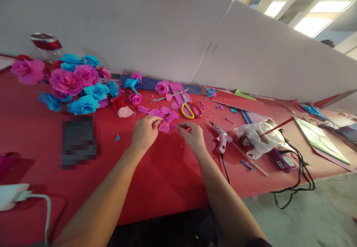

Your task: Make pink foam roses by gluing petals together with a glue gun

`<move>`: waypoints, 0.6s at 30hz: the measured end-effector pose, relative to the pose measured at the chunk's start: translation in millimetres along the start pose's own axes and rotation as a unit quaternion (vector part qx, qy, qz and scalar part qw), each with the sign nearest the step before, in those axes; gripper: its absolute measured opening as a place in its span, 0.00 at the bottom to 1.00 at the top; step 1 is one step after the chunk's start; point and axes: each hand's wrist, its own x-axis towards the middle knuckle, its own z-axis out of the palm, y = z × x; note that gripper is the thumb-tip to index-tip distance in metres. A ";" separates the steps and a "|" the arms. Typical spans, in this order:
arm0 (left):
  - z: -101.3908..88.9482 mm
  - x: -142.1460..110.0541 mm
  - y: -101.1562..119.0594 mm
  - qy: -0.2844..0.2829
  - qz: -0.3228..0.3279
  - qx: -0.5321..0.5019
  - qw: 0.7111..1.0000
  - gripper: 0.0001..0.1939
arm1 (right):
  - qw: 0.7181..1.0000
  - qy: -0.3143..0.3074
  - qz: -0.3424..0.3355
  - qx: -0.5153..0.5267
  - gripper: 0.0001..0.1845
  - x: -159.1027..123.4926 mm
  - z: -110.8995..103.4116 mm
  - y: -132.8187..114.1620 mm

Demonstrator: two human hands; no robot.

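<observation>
Head camera: one left hand (145, 130) and one right hand (194, 136) face each other over one red surface (156, 191). Pink petals (170, 117), too overlapped to count, lie between and just beyond the fingers. The right fingers pinch one petal's edge; whether the left fingers grip cannot be told. One scissors (185, 97) and one glue gun (222, 141) lie nearby.

Pixel blocks mask a dark object (79, 143) on the desk (156, 187), and the left edge cuts off a white block (11, 195) with a cable (47, 206) and a magenta item (7, 166). Whether the left hand (145, 131) or the right hand (193, 137) pinches any pink petal (171, 117) is too small to tell.
</observation>
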 end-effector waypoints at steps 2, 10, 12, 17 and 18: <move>-1.8 -1.3 5.8 -0.001 0.009 -0.019 1.000 0.09 | 0.999 -0.009 0.005 0.035 0.09 1.5 -0.9 -1.8; -1.7 -0.2 3.6 -0.075 -0.075 -0.095 0.990 0.13 | 0.992 -0.009 0.016 0.122 0.09 10.0 -3.2 -9.1; -0.7 0.0 2.1 -0.073 -0.090 -0.133 0.984 0.11 | 0.988 -0.012 0.030 0.152 0.08 9.2 -0.8 -7.4; -2.5 0.2 4.4 -0.031 -0.148 -0.198 0.969 0.08 | 0.951 -0.021 0.091 0.296 0.08 7.9 0.2 -5.4; -3.1 0.4 5.4 -0.020 -0.157 -0.207 0.965 0.08 | 0.940 -0.020 0.108 0.322 0.08 8.3 -0.9 -5.8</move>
